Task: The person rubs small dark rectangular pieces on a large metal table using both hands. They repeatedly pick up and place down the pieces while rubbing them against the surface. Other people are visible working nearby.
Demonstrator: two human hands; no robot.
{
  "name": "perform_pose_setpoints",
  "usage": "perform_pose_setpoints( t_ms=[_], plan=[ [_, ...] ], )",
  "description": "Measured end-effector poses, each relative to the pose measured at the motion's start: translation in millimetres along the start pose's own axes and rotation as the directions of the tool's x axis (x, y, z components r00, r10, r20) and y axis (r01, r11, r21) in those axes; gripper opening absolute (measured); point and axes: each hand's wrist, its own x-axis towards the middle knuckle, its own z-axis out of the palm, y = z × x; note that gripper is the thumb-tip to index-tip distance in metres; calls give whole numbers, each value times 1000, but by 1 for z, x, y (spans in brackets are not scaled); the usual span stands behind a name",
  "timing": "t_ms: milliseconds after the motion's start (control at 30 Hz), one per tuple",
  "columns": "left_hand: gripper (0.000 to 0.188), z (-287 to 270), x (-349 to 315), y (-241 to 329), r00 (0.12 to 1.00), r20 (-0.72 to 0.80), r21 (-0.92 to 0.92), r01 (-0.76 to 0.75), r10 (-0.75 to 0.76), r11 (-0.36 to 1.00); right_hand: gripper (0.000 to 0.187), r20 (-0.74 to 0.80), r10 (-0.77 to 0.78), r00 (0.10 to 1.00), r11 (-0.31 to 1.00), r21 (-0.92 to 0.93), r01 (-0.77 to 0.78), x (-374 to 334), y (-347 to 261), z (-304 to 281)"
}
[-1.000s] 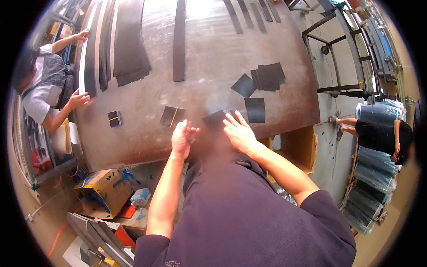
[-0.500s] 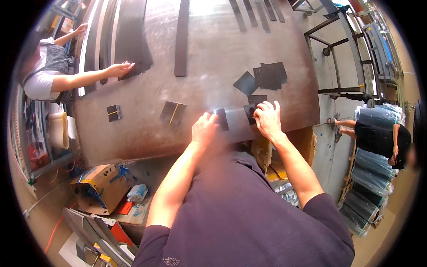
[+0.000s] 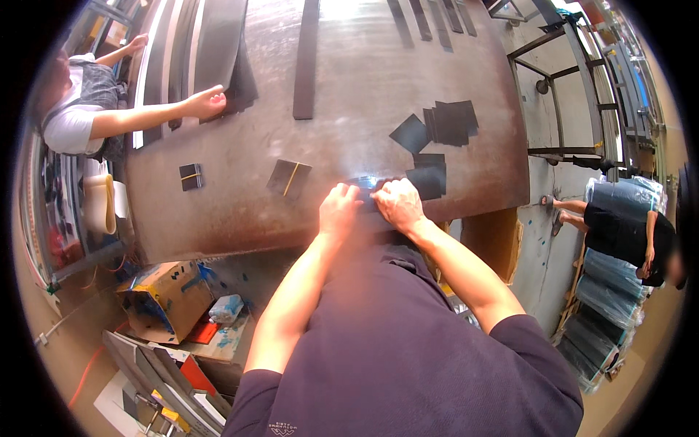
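Observation:
Close to the near edge of the metal table (image 3: 240,211), both hands grip a small dark square sheet (image 3: 368,191), which reflects light at its upper edge. My left hand (image 3: 340,210) pinches its left side. My right hand (image 3: 397,205) has its fingers closed on the right side, so much of the sheet is hidden. Just right of my right hand lies another dark square sheet (image 3: 429,180), overlapping one behind it. Farther back are a tilted square sheet (image 3: 411,135) and an overlapping pile of dark squares (image 3: 453,123).
To the left lie two yellow-banded stacks, one small (image 3: 191,178) and one larger (image 3: 289,180). Long dark strips (image 3: 306,65) stretch toward the far side. A co-worker's hand (image 3: 206,103) is over sheets at far left. A metal frame rack (image 3: 553,95) stands right of the table.
My right hand has let go of a dark square, which now lies on the table, and moved left onto the sheet at my left hand. The co-worker's near hand has shifted slightly.

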Motion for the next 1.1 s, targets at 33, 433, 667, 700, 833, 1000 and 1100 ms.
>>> perform_pose_setpoints(
  t_ms=[33, 433, 667, 700, 833, 1000, 1100],
  plan=[
    [29, 2, 0, -1, 1000, -14, -13, 15, -15, 1000, 17, 29, -31, 999, 1000, 2, 31, -7, -4, 1],
    [17, -5, 5, 4, 999, 29, -10, -44, 44, 999, 20, 390, -23, 921, 998, -42, 43, -5, -16, -15],
    [14, -4, -5, -25, 983, -174, -401, -15, -60, 916, 25, 408, -72, 910, 994, -46, 99, -16, -13, -7],
    [17, -4, -11, -41, 967, -227, -582, -38, -118, 813, 25, 393, -80, 916, 995, -29, 100, -19, -10, -2],
    [10, -77, -45, -67, 816, 451, -883, 351, -362, -311, 24, 396, -63, 916, 992, -78, 102, -19, -10, 0],
    [12, -75, -19, -42, 742, 480, -860, 504, -469, -82, 22, 362, -49, 931, 984, -143, 108, -15, -17, -12],
    [18, -39, 11, -26, 877, 96, -629, 420, -471, 654, 21, 345, -38, 938, 975, -192, 110, -12, -22, -29]
  ],
)
